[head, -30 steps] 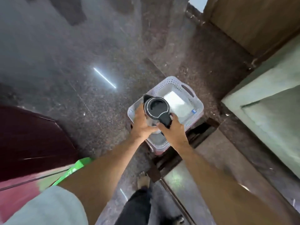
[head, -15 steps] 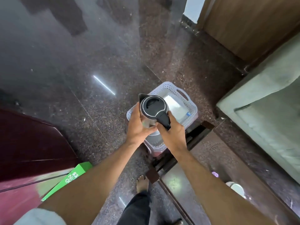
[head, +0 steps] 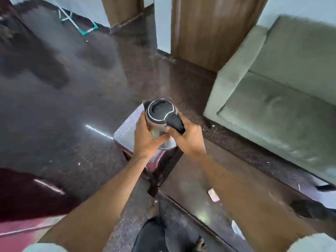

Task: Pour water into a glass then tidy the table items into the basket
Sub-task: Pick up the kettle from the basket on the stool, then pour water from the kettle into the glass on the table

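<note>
Both hands and the kettle [head: 160, 117] hang over the basket [head: 127, 130], blocking most of its opening from above. Left of the basket the dark floor [head: 63, 110] lies wide open. To the right the sofa [head: 272, 99] crowds close, leaving only a narrow strip.

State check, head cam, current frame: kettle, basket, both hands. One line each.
kettle: lid closed, roughly upright, held in the air over the basket by both hands
basket: on the floor beside the table, mostly hidden by the kettle and hands; contents not visible
left hand: wrapped around the kettle body
right hand: closed on the black handle
table: corner in view, small items lying on it, blurred
</note>
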